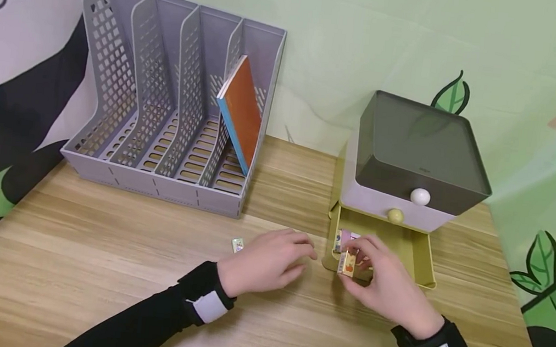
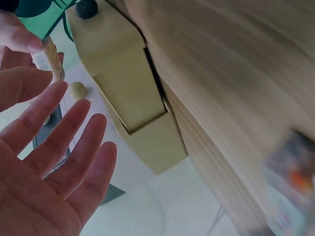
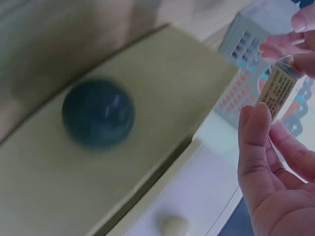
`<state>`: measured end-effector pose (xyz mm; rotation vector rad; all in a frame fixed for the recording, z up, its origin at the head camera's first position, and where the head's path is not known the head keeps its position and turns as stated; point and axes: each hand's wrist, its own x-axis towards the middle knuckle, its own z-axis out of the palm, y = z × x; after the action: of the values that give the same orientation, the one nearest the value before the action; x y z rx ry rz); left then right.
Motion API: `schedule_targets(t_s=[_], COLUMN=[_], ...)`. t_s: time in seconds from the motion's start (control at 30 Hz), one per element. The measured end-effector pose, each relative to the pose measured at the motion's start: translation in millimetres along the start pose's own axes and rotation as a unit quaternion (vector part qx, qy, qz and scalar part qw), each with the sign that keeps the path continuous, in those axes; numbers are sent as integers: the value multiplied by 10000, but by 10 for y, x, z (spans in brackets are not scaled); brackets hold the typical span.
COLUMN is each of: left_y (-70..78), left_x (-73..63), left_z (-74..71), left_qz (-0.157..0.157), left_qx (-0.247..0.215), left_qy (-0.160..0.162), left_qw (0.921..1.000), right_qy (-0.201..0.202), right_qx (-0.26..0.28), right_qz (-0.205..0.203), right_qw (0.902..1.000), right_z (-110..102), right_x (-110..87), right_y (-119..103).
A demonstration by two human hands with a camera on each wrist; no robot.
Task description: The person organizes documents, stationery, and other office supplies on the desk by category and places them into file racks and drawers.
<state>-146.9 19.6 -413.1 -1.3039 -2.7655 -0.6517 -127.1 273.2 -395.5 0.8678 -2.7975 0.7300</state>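
Observation:
My right hand (image 1: 387, 285) pinches a small yellow-orange box (image 1: 348, 262) with a fruit picture, at the front left corner of the open yellow drawer (image 1: 407, 256). In the right wrist view, printed text shows on one side of that box (image 3: 279, 91). My left hand (image 1: 272, 261) hovers over the table to the left, its fingers relaxed and holding nothing; the left wrist view shows its palm and spread fingers (image 2: 81, 130). Behind the left hand lies another small box (image 1: 237, 245), partly hidden by it. Inside the drawer, a small purple item (image 1: 347, 238) sits at the left side.
Above the drawer stand a white drawer and a dark top unit (image 1: 429, 148) with round knobs. A grey file rack (image 1: 158, 185) stands at the back left, with an orange book (image 1: 243, 115) in its right slot. Everything rests on a wooden table (image 1: 101, 268).

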Motion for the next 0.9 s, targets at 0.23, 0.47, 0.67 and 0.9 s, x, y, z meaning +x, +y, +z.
schedule_targets(t_s=[0.23,0.47,0.67,0.9], left_y=[84,134,142,158], left_x=[242,416,460,469], left_z=[40,130,197,248], left_qz=[118,106,32,-61], left_qx=[48,130,240,173], left_qy=[-87,-193,-238,-219], left_qw=[9999,9997,9994,9996], right_qy=[110,-163,-812,-1352], right_qx=[-242,-651,-973,-1277], right_qz=[217,371,669,968], right_qw=[9994,9971,9897,9778], right_z=[-201,-314,-369,-308], right_x=[16,5,56,146], right_y=[212,487,675,776])
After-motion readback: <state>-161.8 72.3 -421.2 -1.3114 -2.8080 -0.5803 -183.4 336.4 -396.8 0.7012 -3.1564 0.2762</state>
